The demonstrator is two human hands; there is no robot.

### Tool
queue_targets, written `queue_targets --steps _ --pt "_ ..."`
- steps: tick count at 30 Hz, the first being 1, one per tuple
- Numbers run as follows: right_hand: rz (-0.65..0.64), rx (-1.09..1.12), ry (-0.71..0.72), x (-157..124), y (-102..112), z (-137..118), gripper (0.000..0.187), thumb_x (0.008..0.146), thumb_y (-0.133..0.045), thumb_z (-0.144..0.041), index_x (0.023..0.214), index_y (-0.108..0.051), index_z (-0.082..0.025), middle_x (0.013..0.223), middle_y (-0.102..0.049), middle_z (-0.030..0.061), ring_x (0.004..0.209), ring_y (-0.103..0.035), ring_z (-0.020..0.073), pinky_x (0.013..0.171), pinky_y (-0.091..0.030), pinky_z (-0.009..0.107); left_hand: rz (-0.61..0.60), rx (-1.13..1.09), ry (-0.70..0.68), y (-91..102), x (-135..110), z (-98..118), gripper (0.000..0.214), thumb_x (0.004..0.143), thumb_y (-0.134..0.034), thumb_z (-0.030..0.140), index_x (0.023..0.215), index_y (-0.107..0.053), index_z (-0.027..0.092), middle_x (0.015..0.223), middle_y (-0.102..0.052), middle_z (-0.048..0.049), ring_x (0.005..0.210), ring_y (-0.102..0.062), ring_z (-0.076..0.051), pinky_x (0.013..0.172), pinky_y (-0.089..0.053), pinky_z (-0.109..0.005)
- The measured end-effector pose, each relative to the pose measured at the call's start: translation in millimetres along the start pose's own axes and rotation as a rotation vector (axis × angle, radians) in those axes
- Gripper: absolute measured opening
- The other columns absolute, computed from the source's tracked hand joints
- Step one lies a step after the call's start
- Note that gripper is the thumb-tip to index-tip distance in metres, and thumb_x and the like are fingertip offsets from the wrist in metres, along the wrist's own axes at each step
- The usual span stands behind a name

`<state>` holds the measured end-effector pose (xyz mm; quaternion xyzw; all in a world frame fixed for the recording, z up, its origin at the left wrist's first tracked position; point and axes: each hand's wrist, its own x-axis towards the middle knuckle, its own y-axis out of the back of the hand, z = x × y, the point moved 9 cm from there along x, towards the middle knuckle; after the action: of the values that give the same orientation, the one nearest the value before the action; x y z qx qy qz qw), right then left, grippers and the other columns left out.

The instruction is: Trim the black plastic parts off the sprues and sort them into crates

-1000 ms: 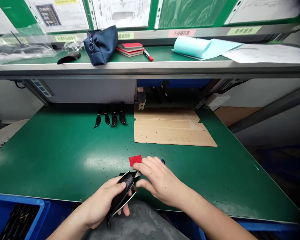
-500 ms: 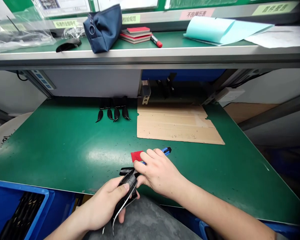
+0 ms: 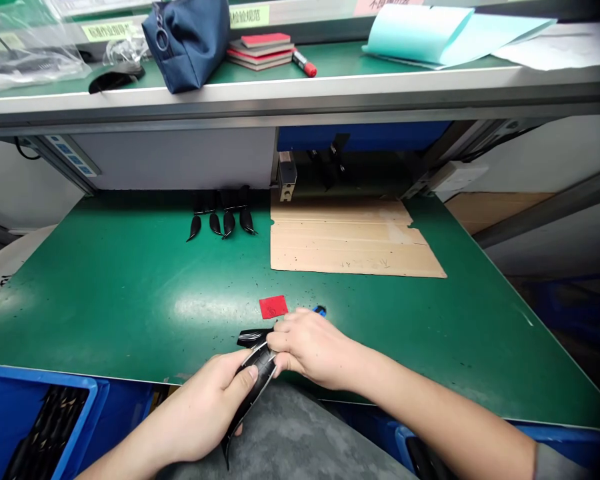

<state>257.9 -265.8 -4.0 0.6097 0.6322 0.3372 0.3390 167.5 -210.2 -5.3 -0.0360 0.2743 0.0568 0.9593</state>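
Observation:
My left hand (image 3: 211, 405) is closed round a long, curved black plastic part (image 3: 263, 364), thumb pressed on its inner face. The part tilts, its pointed end hanging down over my lap and its upper end near my right hand. My right hand (image 3: 313, 348) grips a blue utility knife (image 3: 321, 311); only the handle's end shows behind the knuckles, and its blade is hidden. The right fingertips meet the upper end of the black part. Behind it, on the table, lies another glossy black piece (image 3: 251, 337). A red scrap (image 3: 273, 307) with a dark mark lies just beyond my right hand.
A flat cardboard sheet (image 3: 350, 243) lies on the green table (image 3: 130, 280). Several black curved parts (image 3: 229, 223) stand in a row at the back. Blue bins (image 3: 93, 420) sit below the near edge. Overhead, a shelf (image 3: 330, 90) carries a navy pouch (image 3: 187, 43) and red pads (image 3: 261, 50).
The knife has turned and drawn in behind my right hand, so less of its handle shows. The pale strips that hung along the black part no longer show. The view has shifted slightly.

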Motion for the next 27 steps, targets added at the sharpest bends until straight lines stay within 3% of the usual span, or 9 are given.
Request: queue_targets --steps 3,5,7,11,14,17,27 --pt "-0.028 0.514 -0.011 -4 -8 9 0.064 0.090 -0.011 -0.066 0.075 -0.051 -0.018 0.068 -0.052 -0.0009 0.062 -0.046 0.0119 0.059 -0.036 0.024 -0.028 0.187 0.042 -1.7 2 -3 0.043 0.092 -0.036 0.049 0.114 -0.060 0.021 0.083 -0.061 -0.0016 0.053 -0.051 -0.011 0.058 -0.042 -0.024" --pt "0.058 0.656 -0.087 -7 -9 19 0.065 0.090 -0.006 -0.065 0.078 -0.049 -0.018 0.069 -0.049 -0.0008 0.062 -0.045 0.0119 0.059 -0.038 0.024 0.000 0.147 0.052 1.7 4 -6 0.044 0.092 -0.035 0.051 0.121 -0.054 0.024 0.091 -0.061 -0.0024 0.054 -0.053 -0.010 0.059 -0.043 -0.025" --pt "0.162 0.570 -0.135 -10 -7 22 0.063 0.089 -0.011 -0.067 0.085 -0.051 -0.018 0.076 -0.053 0.0011 0.068 -0.048 0.0137 0.065 -0.039 0.027 0.015 0.056 0.038 3.6 7 -9 0.044 0.092 -0.035 0.051 0.127 -0.048 0.027 0.096 -0.060 -0.0024 0.053 -0.054 -0.010 0.059 -0.044 -0.025" --pt "0.233 0.069 -0.193 -12 -4 11 0.066 0.082 -0.026 -0.073 0.107 -0.056 -0.020 0.091 -0.056 0.0057 0.081 -0.048 0.0194 0.074 -0.036 0.033 0.107 -0.162 0.006 9.9 11 -16 0.042 0.092 -0.040 0.048 0.125 -0.049 0.023 0.096 -0.062 -0.0032 0.051 -0.052 -0.008 0.055 -0.041 -0.024" --pt "0.226 -0.183 -0.207 -9 -1 5 0.066 0.082 -0.027 -0.073 0.111 -0.058 -0.022 0.087 -0.053 0.0057 0.077 -0.044 0.0197 0.069 -0.031 0.032 0.183 -0.270 0.027 11.4 13 -20 0.042 0.090 -0.044 0.046 0.121 -0.052 0.019 0.073 -0.062 -0.0005 0.049 -0.049 -0.010 0.052 -0.038 -0.023" --pt "0.248 -0.266 -0.185 -7 3 1 0.065 0.084 -0.024 -0.072 0.104 -0.060 -0.022 0.085 -0.052 0.0054 0.075 -0.042 0.0192 0.068 -0.027 0.032 0.189 -0.324 0.043 7.0 13 -18 0.041 0.089 -0.047 0.045 0.119 -0.054 0.017 0.057 -0.057 0.0019 0.049 -0.048 -0.011 0.052 -0.037 -0.021" --pt "0.274 -0.403 -0.160 -3 7 -3 0.047 0.092 -0.032 -0.060 0.083 -0.056 -0.020 0.079 -0.052 0.0044 0.074 -0.038 0.0187 0.065 -0.020 0.033 0.182 -0.255 -0.044 7.8 12 -7 0.033 0.090 -0.047 0.042 0.097 -0.062 0.014 0.063 -0.057 0.0008 0.048 -0.045 -0.007 0.051 -0.035 -0.020"
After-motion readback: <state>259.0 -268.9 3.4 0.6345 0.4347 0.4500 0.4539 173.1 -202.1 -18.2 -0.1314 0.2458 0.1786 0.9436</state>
